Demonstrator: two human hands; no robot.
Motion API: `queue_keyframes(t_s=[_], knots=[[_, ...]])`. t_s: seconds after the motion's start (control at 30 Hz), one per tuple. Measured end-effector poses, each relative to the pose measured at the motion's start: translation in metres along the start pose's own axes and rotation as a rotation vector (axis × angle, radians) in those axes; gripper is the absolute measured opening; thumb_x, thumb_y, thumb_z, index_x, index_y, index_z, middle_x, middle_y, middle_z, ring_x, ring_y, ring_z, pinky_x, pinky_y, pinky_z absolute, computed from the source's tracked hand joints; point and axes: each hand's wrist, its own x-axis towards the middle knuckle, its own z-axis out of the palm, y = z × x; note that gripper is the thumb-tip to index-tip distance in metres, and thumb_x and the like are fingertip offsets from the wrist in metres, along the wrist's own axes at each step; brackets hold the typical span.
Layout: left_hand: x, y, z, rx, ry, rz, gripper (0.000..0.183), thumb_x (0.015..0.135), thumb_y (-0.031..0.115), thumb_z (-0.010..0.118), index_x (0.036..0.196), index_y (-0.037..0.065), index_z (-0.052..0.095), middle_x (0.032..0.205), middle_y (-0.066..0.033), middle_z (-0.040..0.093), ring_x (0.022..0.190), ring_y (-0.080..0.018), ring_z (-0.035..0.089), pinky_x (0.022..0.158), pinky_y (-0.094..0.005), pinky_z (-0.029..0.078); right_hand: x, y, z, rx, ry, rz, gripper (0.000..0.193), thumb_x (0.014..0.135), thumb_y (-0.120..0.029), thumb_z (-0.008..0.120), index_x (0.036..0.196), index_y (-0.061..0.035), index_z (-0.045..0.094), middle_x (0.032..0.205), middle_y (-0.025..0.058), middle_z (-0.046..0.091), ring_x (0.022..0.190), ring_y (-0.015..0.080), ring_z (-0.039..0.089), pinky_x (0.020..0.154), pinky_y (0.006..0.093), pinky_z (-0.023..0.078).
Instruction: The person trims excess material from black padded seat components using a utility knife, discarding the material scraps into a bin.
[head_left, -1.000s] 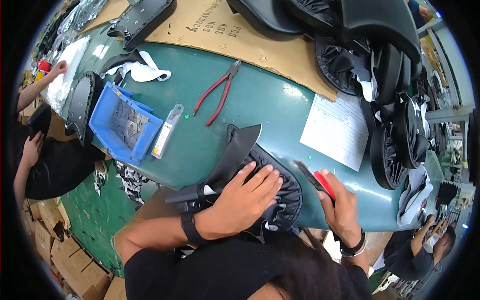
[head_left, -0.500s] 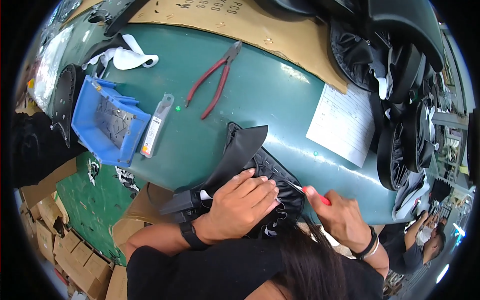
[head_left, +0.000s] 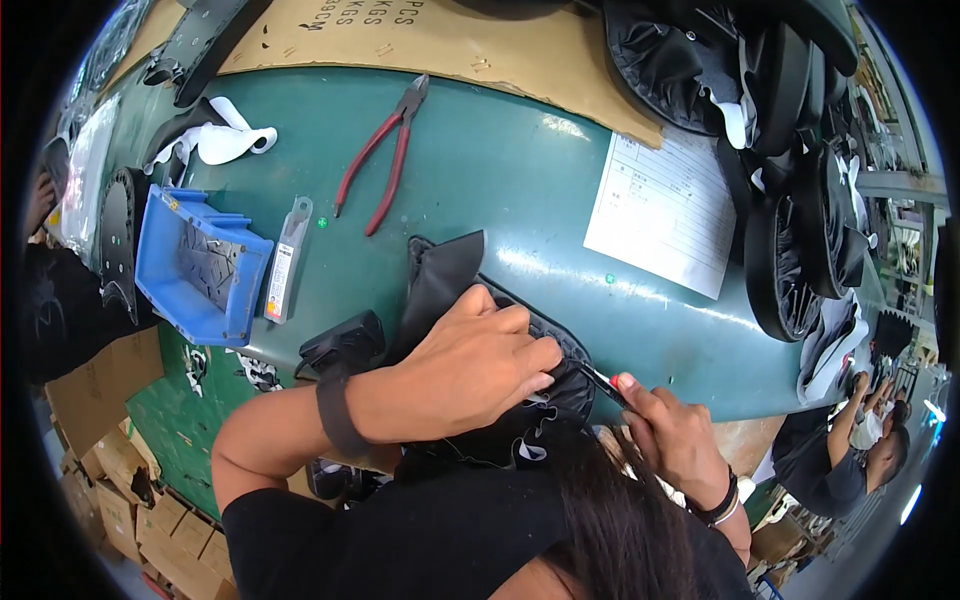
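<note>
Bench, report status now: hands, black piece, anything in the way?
Left hand curled over black piece. Right hand holding knife at piece's right edge. Dark hair partly blocking view.

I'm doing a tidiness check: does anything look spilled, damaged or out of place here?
Yes: loose black-and-white scraps lie on the green floor, past the table's left edge. They look odd there, like dropped waste. Nothing else clearly stands out.

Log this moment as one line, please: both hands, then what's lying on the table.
left hand: on black piece | right hand: holding knife at piece's edge | table: pliers, blue bin, paper
</note>
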Motion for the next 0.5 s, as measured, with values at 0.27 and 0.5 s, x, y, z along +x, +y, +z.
queue_keyframes(t_s=[0.27, 0.5], knots=[[0.008, 0.005, 0.002, 0.174, 0.162, -0.046, 0.024, 0.068, 0.018, 0.075, 0.079, 0.008, 0.056, 0.082, -0.0054, 0.044, 0.083, -0.0224, 0.045, 0.073, -0.0359, 0.033, 0.010, 0.008, -0.005, 0.091, -0.019, -0.027, 0.053, 0.084, -0.006, 0.069, 0.134, -0.0117, 0.054, 0.072, 0.0101, 0.054, 0.057, 0.0307, 0.057, 0.051, 0.0392, 0.045], [0.003, 0.005, 0.010, 0.014, 0.195, -0.092, 0.023, 0.064, 0.014, 0.072, 0.064, 0.007, 0.051, 0.077, -0.0048, 0.043, 0.083, -0.0227, 0.044, 0.073, -0.0375, 0.030, 0.022, 0.000, -0.015, 0.053, -0.100, -0.067, 0.055, 0.082, -0.002, 0.070, 0.133, -0.0065, 0.051, 0.072, 0.0135, 0.056, 0.059, 0.0335, 0.056, 0.052, 0.0426, 0.043]])
